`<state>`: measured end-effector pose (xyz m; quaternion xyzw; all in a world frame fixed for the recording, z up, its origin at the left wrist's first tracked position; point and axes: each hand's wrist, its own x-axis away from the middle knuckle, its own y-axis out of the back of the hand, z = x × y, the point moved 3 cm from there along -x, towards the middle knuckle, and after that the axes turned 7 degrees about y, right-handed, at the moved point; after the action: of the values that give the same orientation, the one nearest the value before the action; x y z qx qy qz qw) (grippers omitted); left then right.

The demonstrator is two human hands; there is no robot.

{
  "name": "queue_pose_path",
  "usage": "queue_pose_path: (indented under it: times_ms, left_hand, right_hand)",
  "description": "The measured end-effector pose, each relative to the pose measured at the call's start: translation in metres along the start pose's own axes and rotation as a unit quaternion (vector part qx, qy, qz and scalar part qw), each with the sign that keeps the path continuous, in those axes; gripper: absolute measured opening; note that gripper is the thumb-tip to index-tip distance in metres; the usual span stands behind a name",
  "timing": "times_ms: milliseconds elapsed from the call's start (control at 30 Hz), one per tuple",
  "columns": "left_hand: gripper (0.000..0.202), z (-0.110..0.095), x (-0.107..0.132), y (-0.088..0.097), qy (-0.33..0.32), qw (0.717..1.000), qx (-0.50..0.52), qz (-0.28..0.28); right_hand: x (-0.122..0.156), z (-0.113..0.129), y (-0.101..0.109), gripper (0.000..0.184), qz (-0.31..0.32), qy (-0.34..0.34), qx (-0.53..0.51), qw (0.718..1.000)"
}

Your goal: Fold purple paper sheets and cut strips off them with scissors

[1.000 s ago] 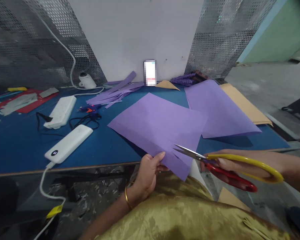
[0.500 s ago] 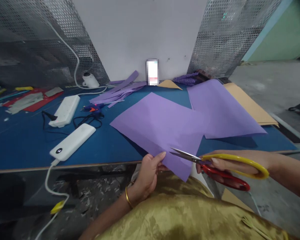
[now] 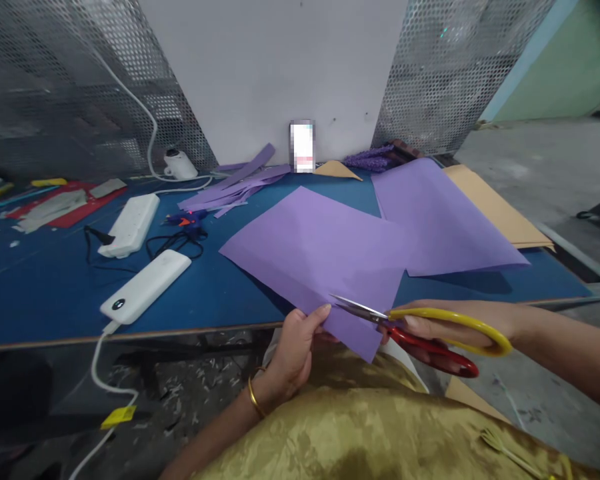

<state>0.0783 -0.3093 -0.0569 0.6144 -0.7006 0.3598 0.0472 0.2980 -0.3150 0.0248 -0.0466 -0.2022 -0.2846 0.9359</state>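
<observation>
My left hand pinches the near edge of a purple paper sheet that lies partly on the blue table and hangs over its front edge. My right hand grips scissors with one yellow and one red handle. Their blades point left and bite into the sheet's near corner, close to my left thumb. A cut strip of the sheet hangs below the blades.
A second purple sheet lies on brown card at the right. Purple strips are piled at the back. A white power bank, a power strip, a glue gun and cables lie at the left.
The scissors have moved left, further into the purple sheet, and my right hand has followed. My left hand keeps its hold on the paper's edge.
</observation>
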Motion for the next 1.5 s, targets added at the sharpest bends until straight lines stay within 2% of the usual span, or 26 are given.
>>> queue_pose_path:
  times_ms: [67,233,500,667,967,1133,1333,1500]
  left_hand:
    - [0.043,0.001,0.0,-0.001,-0.003,1.0,-0.004,0.005]
    - [0.042,0.002,0.002,-0.003,0.004,1.0,-0.017,0.015]
    - [0.044,0.0,0.001,-0.005,0.001,1.0,-0.024,0.016]
    - [0.041,0.001,0.0,-0.004,-0.001,0.999,-0.032,0.009]
    - [0.04,0.002,0.0,-0.003,-0.003,1.0,-0.025,0.005]
    - [0.037,0.004,0.0,-0.004,0.007,0.999,-0.026,0.021]
    - [0.035,0.006,-0.001,-0.004,0.012,0.999,-0.016,0.029]
    - [0.033,0.006,-0.001,-0.004,0.012,0.999,-0.019,0.03]
  right_hand:
    - [-0.007,-0.001,-0.003,0.059,0.024,-0.003,-0.036,0.999]
    - [-0.02,-0.001,-0.008,0.054,0.001,0.008,-0.044,0.999]
    - [-0.026,0.001,-0.009,0.07,-0.012,-0.008,0.021,1.0]
    - [-0.026,-0.001,-0.01,0.07,-0.028,-0.005,0.035,0.999]
    - [-0.028,-0.005,-0.01,0.071,-0.049,-0.042,0.034,0.997]
    - [-0.03,0.0,-0.011,0.069,-0.049,-0.044,0.039,0.997]
    - [-0.036,0.0,-0.01,0.077,-0.045,-0.05,0.053,0.996]
    - [-0.038,-0.001,-0.013,0.076,-0.052,-0.055,0.045,0.996]
